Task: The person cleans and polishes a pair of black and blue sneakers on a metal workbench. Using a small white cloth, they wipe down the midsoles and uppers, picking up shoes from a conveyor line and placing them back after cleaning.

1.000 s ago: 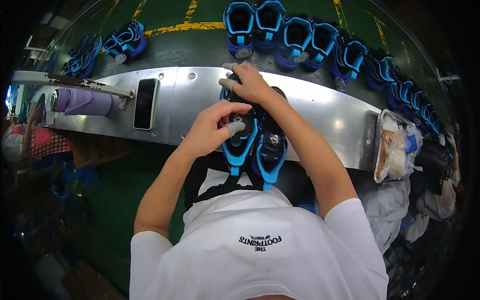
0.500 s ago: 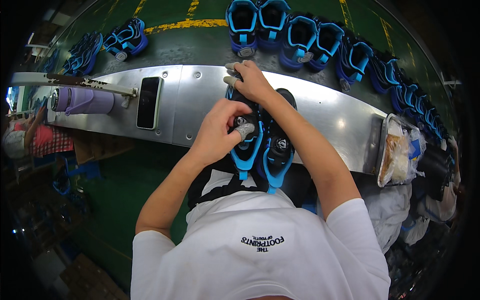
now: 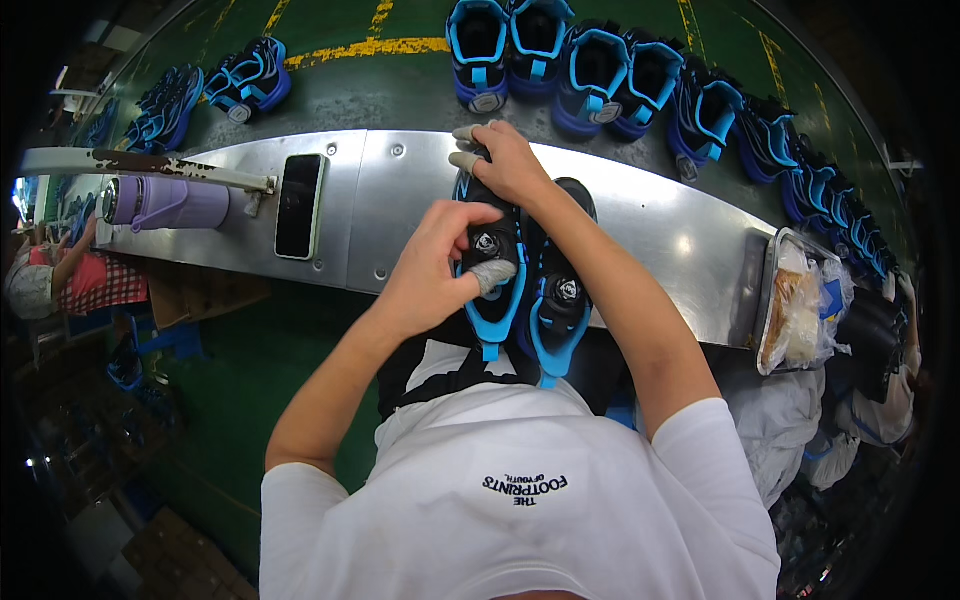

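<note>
Two black shoes with bright blue trim lie side by side at the near edge of the metal bench, toes away from me. My left hand (image 3: 432, 262), its thumb wrapped in a greyish covering, grips the left shoe (image 3: 490, 325), with forefinger and thumb on either side of a round black dial (image 3: 487, 243). My right hand (image 3: 508, 168), with pale finger covers on some fingertips, is bent over that shoe's toe and holds it. The right shoe (image 3: 556, 318) lies under my right forearm, untouched by my fingers; it has a similar dial (image 3: 566, 290).
On the metal bench (image 3: 680, 240) lie a phone (image 3: 299, 206) and a lilac bottle (image 3: 180, 203) at left. A metal tray (image 3: 768, 300) with plastic-wrapped material stands at right. Beyond the bench are several similar shoes (image 3: 595, 80). A painted bar (image 3: 150, 165) crosses the left end.
My left thumb has shifted slightly right across the shoe, and more of the dial shows between thumb and forefinger. My right hand stays at the toe.
</note>
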The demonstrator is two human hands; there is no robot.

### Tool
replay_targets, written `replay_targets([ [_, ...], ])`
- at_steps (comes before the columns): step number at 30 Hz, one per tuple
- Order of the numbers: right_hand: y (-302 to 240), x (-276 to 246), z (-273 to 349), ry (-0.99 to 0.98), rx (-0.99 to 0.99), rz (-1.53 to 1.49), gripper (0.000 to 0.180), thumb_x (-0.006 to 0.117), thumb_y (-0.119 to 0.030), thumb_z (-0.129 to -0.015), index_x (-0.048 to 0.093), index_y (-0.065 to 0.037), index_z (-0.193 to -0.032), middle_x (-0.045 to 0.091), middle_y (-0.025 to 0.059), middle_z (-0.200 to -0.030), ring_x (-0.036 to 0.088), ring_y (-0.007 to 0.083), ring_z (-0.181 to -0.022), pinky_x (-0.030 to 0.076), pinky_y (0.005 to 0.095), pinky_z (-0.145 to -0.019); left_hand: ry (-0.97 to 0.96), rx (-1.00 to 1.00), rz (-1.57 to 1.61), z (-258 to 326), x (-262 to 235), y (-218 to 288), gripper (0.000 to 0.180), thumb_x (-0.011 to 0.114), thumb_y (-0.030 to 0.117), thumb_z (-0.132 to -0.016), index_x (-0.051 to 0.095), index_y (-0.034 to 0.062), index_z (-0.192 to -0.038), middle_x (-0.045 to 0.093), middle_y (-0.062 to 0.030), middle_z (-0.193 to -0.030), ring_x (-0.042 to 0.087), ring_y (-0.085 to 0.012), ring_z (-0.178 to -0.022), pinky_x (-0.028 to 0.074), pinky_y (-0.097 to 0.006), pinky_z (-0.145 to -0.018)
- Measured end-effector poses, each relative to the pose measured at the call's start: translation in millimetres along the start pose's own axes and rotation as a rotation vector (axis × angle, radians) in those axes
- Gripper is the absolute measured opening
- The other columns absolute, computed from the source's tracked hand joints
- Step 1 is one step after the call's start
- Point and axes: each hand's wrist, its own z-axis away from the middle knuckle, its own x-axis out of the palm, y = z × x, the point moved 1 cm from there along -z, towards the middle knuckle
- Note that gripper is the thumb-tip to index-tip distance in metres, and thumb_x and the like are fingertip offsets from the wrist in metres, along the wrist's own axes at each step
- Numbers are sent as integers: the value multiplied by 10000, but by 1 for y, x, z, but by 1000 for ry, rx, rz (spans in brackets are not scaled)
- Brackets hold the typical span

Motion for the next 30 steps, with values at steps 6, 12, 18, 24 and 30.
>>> replay_targets([
  [6,11,-2,0,-9,4,-22,358,715,-287,-836,682,-109,-1144,591,138,-976,567,301,-980,460,376,-869,111,11,32,-9,22,-9,392,717,103,-787,622,52,-1165,653,-20,-996,499,-113,-879,422,-264,-782],
  [12,27,-12,-4,51,-43,-100,378,752,-295,-785,697,-72,-1085,580,169,-941,577,328,-911,475,386,-818,-158,10,177,-32,10,-12,447,732,139,-795,602,66,-1216,652,-27,-1130,529,-127,-915,429,-282,-819],
  [18,22,-43,-4,-18,45,-69,318,715,-283,-836,703,-121,-1109,603,138,-969,577,294,-958,461,365,-876,326,-40,-169,-22,44,16,355,782,163,-730,589,38,-1001,567,-66,-997,546,-199,-882,452,-317,-823],
  [24,24,-37,0,-14,13,-75,299,706,-286,-841,712,-117,-1088,604,140,-945,579,290,-952,460,367,-862,68,155,43,-28,32,-3,268,676,53,-791,632,17,-1053,598,-105,-1157,581,-231,-1079,452,-323,-949],
  [30,30,-23,5,-3,72,-42,303,705,-293,-840,715,-123,-1091,612,144,-940,581,291,-950,462,370,-862,168,106,1,-19,53,-14,304,726,111,-793,619,38,-1067,596,-90,-1165,528,-261,-1142,400,-365,-1014],
])
